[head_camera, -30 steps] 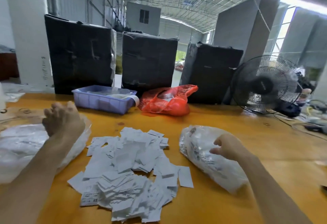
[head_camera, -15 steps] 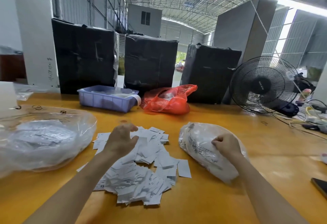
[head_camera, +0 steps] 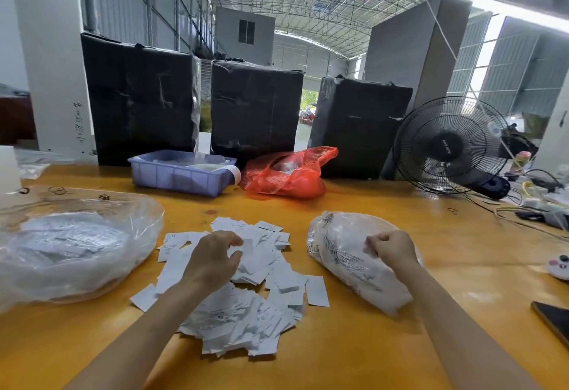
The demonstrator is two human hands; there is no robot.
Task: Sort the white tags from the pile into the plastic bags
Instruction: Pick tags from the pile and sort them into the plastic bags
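My left hand (head_camera: 212,262) hovers with curled fingers over the tag pile (head_camera: 246,303); my right hand (head_camera: 392,251) pinches the plastic bag (head_camera: 345,254).

Bright daylight floods in from the far right openings and the far doorway, and a ceiling light strip (head_camera: 505,8) blows out to pure white. The yellow table (head_camera: 354,355) carries a soft sheen and faint shadows under the forearms. Wide-angle bending curves the left and right edges. The clear bag at near left (head_camera: 70,248) smears with blur; the centre stays fairly sharp.
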